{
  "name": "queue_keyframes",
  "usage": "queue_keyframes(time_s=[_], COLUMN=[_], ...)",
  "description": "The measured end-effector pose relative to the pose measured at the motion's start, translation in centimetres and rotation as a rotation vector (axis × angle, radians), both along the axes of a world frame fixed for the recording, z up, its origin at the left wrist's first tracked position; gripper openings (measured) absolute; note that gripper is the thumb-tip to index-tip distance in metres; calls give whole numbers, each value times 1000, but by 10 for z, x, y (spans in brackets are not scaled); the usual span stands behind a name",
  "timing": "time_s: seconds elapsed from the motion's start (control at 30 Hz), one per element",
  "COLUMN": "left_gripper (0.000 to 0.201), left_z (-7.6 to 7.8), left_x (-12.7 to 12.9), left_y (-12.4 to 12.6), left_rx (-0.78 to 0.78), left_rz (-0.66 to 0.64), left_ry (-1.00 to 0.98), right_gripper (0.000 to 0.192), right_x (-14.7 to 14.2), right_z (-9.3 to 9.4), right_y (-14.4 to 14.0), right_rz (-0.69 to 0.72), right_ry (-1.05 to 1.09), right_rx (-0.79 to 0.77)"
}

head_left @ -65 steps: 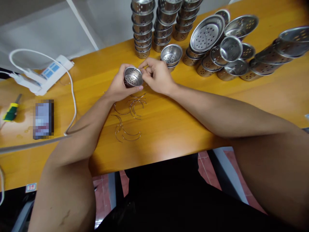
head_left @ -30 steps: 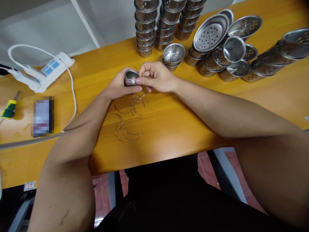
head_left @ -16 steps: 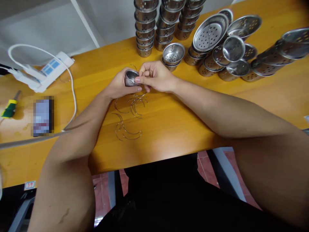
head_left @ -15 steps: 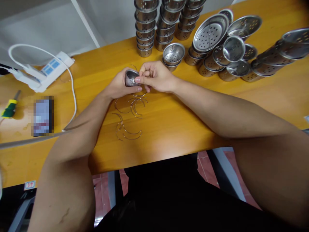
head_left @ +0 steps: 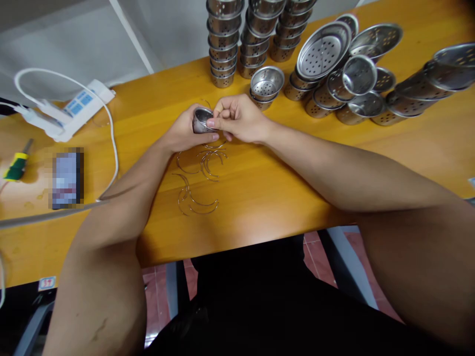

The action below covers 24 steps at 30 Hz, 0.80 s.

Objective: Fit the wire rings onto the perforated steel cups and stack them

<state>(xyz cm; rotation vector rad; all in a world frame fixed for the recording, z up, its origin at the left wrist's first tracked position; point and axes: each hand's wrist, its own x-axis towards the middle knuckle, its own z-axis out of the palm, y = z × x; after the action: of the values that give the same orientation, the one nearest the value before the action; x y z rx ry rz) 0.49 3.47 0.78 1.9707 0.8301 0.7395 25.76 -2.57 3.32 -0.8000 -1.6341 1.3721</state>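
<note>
A small metal cup [head_left: 201,123], its mouth tipped toward me, is gripped by my left hand [head_left: 181,131] with the thumb along its lower side. My right hand [head_left: 237,117] is closed in a pinch at the cup's right rim, thumb tip over the edge; whatever lies between those fingertips is hidden. Below the hands, several thin curved wires [head_left: 210,163] are scattered on the wooden table [head_left: 260,198]. More curved wires [head_left: 198,202] lie closer to the table's front edge.
Stacks of perforated metal cups [head_left: 222,44] stand at the back, with two nested cups [head_left: 267,84] near my right hand. Larger strainers [head_left: 322,52] and leaning stacks [head_left: 411,94] fill the right. Leftward are a power strip [head_left: 83,106], a phone [head_left: 67,178] and a screwdriver [head_left: 18,165].
Almost nothing differs. Both hands keep the same hold at the cup, with only a very slight shift of the right fingers.
</note>
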Motion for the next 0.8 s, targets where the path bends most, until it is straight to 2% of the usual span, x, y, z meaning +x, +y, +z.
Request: queue_keyframes(time_s=[0.2,0.43,0.8], left_gripper=[96,91,84], left_z=[-6,-8,-1], left_x=[-2,-3,-1], left_y=[5,8,3], left_rx=[27,17,-11], left_rz=[-7,0,3], left_ry=[-15,-15,4], right_gripper=[56,62,63], right_x=[-3,-5,-6], right_z=[7,4,-2], right_y=[-6,-4,-2], right_rz=[-47,-60,-48], right_ry=[-24,-25,8], right_rx=[-16,9,23])
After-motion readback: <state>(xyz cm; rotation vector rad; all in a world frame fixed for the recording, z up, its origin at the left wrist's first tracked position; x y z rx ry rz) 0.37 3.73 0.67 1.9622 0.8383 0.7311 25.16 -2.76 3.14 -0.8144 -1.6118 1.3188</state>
